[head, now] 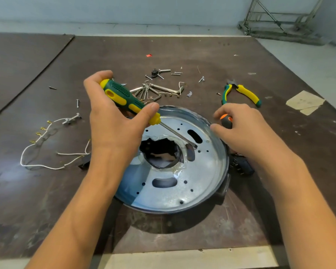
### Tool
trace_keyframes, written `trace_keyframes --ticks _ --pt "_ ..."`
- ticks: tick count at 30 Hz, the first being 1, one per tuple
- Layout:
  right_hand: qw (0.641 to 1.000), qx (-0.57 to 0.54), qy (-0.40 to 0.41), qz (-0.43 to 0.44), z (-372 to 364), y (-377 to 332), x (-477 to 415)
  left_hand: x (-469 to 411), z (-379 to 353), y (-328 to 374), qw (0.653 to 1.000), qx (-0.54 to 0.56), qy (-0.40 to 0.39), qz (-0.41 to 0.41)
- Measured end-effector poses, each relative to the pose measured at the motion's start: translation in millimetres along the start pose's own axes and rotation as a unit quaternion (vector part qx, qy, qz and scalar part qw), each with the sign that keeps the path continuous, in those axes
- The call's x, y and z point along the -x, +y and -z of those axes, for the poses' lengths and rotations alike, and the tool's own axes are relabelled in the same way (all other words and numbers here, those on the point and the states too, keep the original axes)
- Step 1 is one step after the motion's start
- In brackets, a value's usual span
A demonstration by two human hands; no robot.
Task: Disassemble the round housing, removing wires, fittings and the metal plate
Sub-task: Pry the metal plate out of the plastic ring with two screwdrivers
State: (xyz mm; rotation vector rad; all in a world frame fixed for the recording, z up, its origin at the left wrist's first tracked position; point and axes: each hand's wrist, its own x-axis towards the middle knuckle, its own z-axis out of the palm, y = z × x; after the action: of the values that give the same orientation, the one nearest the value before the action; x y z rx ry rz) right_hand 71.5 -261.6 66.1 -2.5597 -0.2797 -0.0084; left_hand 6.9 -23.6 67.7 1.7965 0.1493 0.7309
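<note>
The round housing (225, 188) lies flat on the table (182, 230), open side up, in the middle of the scene between the two forearms. The metal plate (202, 171) is seated inside it, with a ragged hole at its centre and long slots around that hole.

A green-and-yellow screwdriver (122, 96) is gripped by the left hand (113, 123). Its long axis runs from far left to near right, the butt raised at the far left and the shaft sloping down. The flat tip is set on the plate beside the far-right slot. The fingers are curled round the butt end, and the thumb is pressed along the handle near the yellow collar.

An orange-and-black handle (226, 120) is pinched by the right hand (246, 129) at the housing's right rim; the rest of that tool is hidden by the hand.

White wires (39, 136) lie well to the left. Pliers (241, 92), hex keys (153, 90) and loose screws (176, 73) are spread on the far side.
</note>
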Motion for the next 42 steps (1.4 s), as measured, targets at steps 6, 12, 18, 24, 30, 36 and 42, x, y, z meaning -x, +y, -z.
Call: trace_keyframes --ticks 6,12,18,24,30,36,42 --pt "0.998 0.009 -0.042 0.05 -8 -7 3 3 -7 -1 1.0 0.007 -0.016 0.017" --pt "0.994 -0.055 -0.092 0.004 -2 -1 3 2 -6 -1 1.0 -0.005 -0.015 0.012" --pt "0.941 -0.282 0.183 0.042 7 3 -4 7 -11 3 0.999 -0.028 -0.013 -0.024" --pt "0.772 -0.586 0.188 0.16 23 -16 2 9 -15 -2 0.999 -0.037 -0.003 -0.037" --pt "0.802 -0.556 0.129 0.175 2 -30 9 7 -15 -7 0.999 -0.033 -0.018 -0.037" --pt "0.849 -0.481 0.121 0.183 -9 -31 11 7 -16 -8 0.999 -0.036 -0.014 -0.034" --pt "0.83 -0.512 0.113 0.191 -12 -28 8 11 -15 2 0.996 -0.062 -0.009 -0.064"
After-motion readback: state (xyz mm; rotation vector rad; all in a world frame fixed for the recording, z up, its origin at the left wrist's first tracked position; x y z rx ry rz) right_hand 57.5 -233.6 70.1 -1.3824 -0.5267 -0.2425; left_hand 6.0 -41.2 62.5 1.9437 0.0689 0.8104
